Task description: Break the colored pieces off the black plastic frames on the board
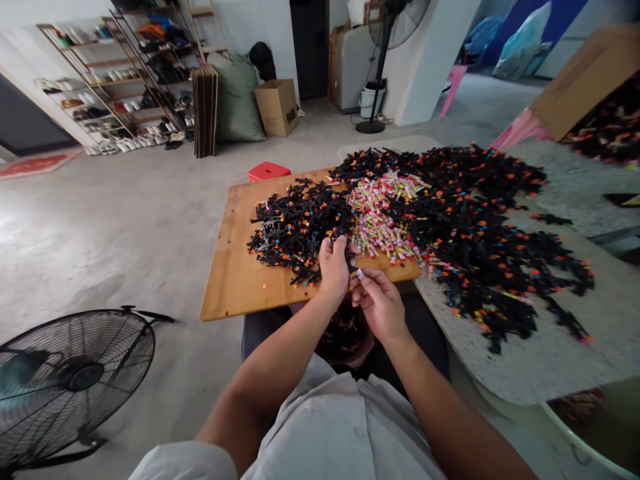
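Tiny pale plastic piece [361, 273] sits pinched in the right hand [381, 303] fingertips, just off the wooden board's [235, 280] near edge. Left hand [333, 267] fingers are curled around a black plastic strip [350, 257]. Beyond them: pile of small pink-and-yellow plastic pieces [385, 213], black strips with orange tips [475, 220] spilling right over the speckled table [550, 360]. Black floor fan [75, 377] near left.

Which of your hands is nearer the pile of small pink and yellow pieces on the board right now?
Right. The right hand sits just below the pile of pink and yellow pieces, a small piece in its fingers; the left hand is beside it, over the black parts.
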Demonstrator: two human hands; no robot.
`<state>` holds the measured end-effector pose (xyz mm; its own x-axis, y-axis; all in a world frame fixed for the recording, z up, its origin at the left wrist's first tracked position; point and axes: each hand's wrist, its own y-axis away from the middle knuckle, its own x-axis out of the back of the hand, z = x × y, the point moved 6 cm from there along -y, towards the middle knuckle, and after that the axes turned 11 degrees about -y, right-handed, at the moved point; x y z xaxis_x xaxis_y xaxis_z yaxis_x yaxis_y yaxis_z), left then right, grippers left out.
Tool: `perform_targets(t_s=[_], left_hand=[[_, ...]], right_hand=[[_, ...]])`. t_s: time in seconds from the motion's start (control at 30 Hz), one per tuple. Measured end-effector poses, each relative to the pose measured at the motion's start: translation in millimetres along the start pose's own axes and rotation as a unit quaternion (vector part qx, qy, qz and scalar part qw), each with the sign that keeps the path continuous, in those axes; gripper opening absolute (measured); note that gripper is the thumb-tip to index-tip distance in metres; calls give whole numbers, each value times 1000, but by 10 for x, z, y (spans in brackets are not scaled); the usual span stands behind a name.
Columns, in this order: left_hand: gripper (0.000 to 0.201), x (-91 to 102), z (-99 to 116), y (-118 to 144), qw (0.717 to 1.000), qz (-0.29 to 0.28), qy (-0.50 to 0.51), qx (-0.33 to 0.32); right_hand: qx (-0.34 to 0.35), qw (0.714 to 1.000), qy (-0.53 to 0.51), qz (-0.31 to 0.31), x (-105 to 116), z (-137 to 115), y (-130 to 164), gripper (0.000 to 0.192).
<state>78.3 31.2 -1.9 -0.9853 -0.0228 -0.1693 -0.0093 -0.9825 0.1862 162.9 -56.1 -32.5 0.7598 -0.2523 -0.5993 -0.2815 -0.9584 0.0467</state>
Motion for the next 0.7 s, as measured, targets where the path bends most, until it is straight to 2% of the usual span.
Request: perform_targets(t_s=[0.1,0.23,0.4,0.5,0.57,0.63,0.7], left_hand=[[21,9,34,-2,999,20,13,-47],[21,30,32,16,998,43,-5,-54],[24,93,85,61,993,82,-48,-75],[24,124,84,80,990,101,-59,-73],[23,145,75,90,989,115,-52,-71],[22,157,67,95,989,124,-40,-74],[21,159,53,91,989,124,-26,-76]], right_hand=[[39,998,54,3,31,-30,19,27],[100,984,148,9,52,-118,64,29],[200,923,328,-12,19,-281,133,22],[251,885,391,-22,-16,-341,173,19],[265,873,409,-22,-35,-353,187,19],[254,879,404,-22,-44,-338,182,19],[208,911,356,-18,-24,-289,154,21]])
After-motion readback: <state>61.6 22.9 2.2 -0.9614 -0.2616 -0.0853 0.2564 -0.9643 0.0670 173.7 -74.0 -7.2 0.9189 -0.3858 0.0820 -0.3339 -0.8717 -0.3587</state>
